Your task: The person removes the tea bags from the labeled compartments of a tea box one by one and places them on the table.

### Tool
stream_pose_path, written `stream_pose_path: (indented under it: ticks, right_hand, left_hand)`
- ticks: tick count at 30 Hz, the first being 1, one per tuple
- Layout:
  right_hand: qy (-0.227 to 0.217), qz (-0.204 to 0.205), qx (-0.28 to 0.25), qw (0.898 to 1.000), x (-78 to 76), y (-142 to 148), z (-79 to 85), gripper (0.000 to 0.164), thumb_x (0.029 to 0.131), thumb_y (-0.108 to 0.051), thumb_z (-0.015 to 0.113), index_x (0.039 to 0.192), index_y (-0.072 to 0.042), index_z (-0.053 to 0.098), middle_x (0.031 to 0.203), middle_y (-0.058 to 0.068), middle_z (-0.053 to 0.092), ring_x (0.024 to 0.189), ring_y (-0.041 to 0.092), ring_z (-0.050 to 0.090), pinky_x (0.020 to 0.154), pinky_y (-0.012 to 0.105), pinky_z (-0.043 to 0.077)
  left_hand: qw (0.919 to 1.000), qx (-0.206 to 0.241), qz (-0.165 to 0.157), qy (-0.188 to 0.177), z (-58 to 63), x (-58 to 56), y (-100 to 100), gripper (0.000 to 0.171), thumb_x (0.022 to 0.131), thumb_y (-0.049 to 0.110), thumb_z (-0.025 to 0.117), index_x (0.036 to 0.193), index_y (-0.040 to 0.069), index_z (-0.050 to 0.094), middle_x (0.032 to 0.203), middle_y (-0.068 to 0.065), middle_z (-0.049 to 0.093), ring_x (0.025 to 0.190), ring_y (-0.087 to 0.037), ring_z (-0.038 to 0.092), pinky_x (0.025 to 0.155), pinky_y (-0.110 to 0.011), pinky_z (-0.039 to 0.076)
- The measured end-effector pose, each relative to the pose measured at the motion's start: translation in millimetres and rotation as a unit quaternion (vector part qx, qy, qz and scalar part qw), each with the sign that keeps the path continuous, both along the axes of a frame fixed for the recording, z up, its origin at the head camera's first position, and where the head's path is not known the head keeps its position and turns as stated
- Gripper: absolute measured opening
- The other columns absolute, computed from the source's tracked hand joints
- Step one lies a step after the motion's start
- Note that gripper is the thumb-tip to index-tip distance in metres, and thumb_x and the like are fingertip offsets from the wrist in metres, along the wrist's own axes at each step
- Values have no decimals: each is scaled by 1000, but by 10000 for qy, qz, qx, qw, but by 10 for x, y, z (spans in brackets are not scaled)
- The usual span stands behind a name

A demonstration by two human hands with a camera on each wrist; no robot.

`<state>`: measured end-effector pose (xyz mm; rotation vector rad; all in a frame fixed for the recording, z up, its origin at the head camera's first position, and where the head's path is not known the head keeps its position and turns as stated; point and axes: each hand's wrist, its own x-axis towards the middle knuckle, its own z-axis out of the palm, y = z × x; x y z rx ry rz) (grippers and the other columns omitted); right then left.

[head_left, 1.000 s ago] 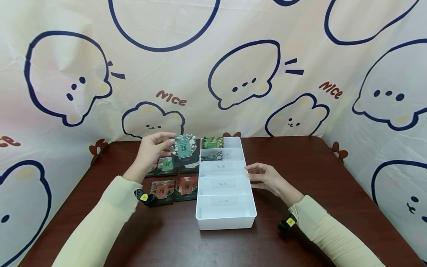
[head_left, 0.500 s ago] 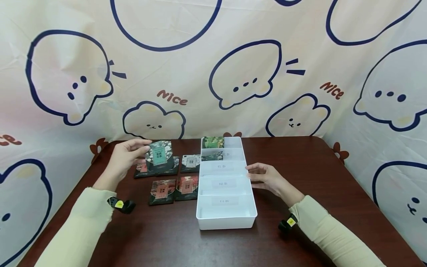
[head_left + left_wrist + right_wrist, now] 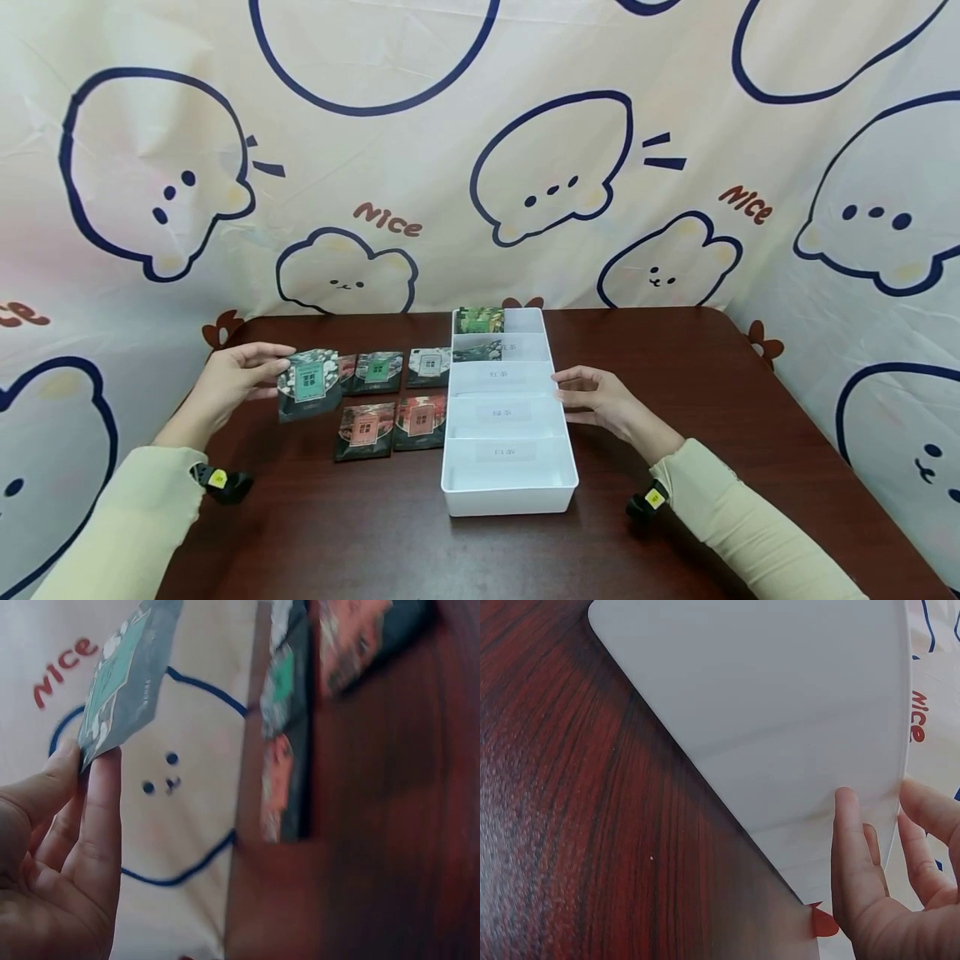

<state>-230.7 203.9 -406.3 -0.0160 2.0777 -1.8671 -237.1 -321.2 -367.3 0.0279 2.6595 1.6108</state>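
Note:
My left hand [image 3: 228, 385] pinches the edge of a dark tea sachet [image 3: 309, 385] with a green label and white flowers. The left wrist view shows this sachet [image 3: 124, 682] raised between thumb and fingertips. A long white divided box [image 3: 510, 502] stands to its right, with paper labels in its compartments. At the box's right side, my right hand [image 3: 600, 402] touches the wall near the rim with fairly straight fingers. From the right wrist, the thumb of that hand [image 3: 889, 900] lies along the outer wall.
Left of the box lie more sachets: two red-labelled ones [image 3: 364, 431] in front, and behind them a green-labelled one [image 3: 378, 372], a white-labelled one [image 3: 429, 367] and a partly hidden red one [image 3: 347, 372]. Green-patterned sachets [image 3: 480, 320] sit in the two far compartments.
My left hand has carried the green-labelled sachet leftward and lower, from beside the box to the left of the sachet rows. The right hand and the box have stayed put.

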Motion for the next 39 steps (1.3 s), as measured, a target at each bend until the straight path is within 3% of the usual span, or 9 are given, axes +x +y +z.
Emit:
stream_pose_path:
  ticks: [10, 19, 30, 39]
  right_hand:
    - [1, -18, -22, 10000, -4, 2, -23, 43, 87, -12, 73, 126, -1, 58, 117, 14, 57, 91, 17, 67, 85, 42, 57]
    - [-8, -43, -15, 10000, 3, 0, -18, 44, 87, -12, 72, 127, -1, 57, 117, 13, 57, 91, 17, 67, 85, 42, 57]
    - [-12, -80, -24, 10000, 3, 7, -14, 44, 87, -11, 72, 127, -1, 57, 117, 13, 57, 90, 17, 67, 83, 39, 58]
    - [56, 24, -3, 10000, 18, -8, 2, 45, 88, -9, 70, 129, 2, 55, 115, 13, 58, 91, 17, 66, 84, 41, 57]
  left_hand:
    - [9966, -233, -263, -742, -236, 27, -195, 49, 94, 28, 64, 130, -4, 55, 104, -4, 70, 82, -11, 67, 74, -31, 59]
    - [9904, -56, -478, -1298, -431, -2, -304, 41, 95, 18, 63, 128, -4, 57, 94, 3, 72, 79, -13, 66, 70, -32, 60]
    - [9884, -491, -392, -1385, -499, -33, -224, 35, 95, 10, 61, 125, -8, 58, 96, -6, 73, 78, -13, 66, 68, -34, 60]
    - [9868, -971, -295, -1263, -566, -66, -156, 30, 92, 11, 65, 116, -8, 63, 85, -5, 69, 77, -14, 65, 69, -37, 60]
